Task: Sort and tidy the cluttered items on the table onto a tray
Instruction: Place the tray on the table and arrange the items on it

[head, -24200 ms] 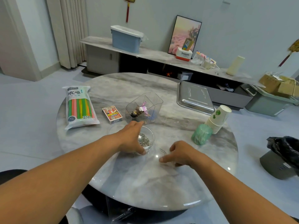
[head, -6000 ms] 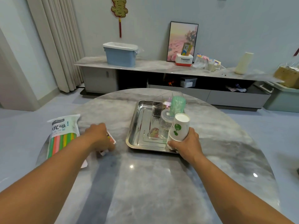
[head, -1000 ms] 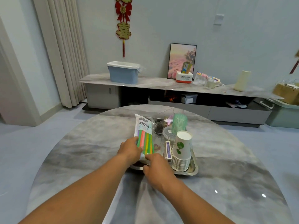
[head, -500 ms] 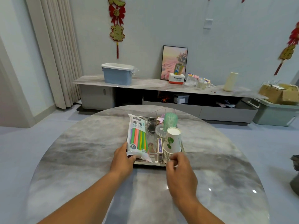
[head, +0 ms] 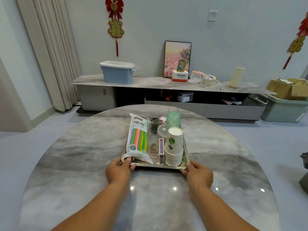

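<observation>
Now both hands [head: 119,171] grip shiny steel tray [head: 157,166] corners, round marble table [head: 80,157].

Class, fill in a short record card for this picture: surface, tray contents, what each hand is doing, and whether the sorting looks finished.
surface: round marble table
tray: pack of straws, stack of paper cups, green cup, small box, wire basket
left hand: grips tray's near left corner
right hand: grips tray's near right corner
sorting: looks finished; no loose items visible on the table
</observation>
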Motion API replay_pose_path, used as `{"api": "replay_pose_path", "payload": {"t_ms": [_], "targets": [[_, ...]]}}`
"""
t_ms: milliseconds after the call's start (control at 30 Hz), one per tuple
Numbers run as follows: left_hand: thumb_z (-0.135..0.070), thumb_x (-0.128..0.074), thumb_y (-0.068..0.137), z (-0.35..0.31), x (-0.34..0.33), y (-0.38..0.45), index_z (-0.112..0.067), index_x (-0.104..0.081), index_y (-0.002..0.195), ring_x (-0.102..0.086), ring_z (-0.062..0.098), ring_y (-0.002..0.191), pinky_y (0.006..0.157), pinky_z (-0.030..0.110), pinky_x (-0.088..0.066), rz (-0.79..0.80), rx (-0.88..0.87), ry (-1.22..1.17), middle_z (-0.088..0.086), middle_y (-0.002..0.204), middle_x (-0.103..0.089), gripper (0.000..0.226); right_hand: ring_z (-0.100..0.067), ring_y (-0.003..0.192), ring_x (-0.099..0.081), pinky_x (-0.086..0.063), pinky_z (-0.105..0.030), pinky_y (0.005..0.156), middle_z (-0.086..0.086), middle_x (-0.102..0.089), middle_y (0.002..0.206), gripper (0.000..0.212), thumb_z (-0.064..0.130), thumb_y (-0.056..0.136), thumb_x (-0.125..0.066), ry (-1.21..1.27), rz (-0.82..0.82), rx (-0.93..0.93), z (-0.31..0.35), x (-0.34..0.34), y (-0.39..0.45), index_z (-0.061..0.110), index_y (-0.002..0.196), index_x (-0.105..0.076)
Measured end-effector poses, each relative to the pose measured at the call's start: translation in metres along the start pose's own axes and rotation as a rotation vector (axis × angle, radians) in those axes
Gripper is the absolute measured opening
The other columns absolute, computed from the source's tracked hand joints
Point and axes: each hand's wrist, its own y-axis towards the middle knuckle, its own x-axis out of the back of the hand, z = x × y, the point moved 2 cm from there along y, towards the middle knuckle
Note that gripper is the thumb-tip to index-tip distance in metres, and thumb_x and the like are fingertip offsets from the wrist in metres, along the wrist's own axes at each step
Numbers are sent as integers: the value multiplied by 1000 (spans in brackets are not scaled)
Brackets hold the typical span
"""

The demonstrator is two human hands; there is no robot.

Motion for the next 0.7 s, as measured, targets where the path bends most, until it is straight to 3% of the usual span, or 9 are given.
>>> {"api": "replay_pose_path", "payload": {"t_ms": [133,233,367,433,700], "targets": [[-7,-74,90,-7,-11,20,-20,-66,102,-71,14,66,49,14,-54,12,-7,-73,1,89,-71,19,-12,59,-71,-54,-20,59,-4,-74,85,16,3,93,-70,36,26,11,4,-14,25,7,108,-72],[-7,-74,89,-10,-24,38,-19,-67,96,-72,12,60,50,15,-54,59,-48,-60,2,85,-72,16,-16,64,-72,-56,-27,69,-4,-74,82,12,3,92,-70,42,44,23,13,-31,44,8,102,-72],[-4,-73,89,-11,-49,70,-14,-68,97,-72,18,71,54,16,-56,108,-91,-63,7,87,-72,14,-13,60,-70,-53,-22,62,-7,-75,82,10,3,90,-73,53,43,56,25,-58,81,11,96,-72],[-4,-74,89,-12,-62,89,-12,-69,98,-72,22,78,56,17,-57,132,-109,-45,9,90,-73,14,-13,60,-70,-54,-24,66,-9,-76,83,11,4,89,-73,38,49,78,29,-72,100,12,97,-72],[-8,-75,88,-18,-95,138,-14,-68,93,-74,25,80,59,21,-59,145,-125,-37,10,92,-72,11,-10,55,-67,-57,-23,66,-6,-73,83,12,2,89,-73,85,62,113,41,-113,149,9,98,-72]]}}
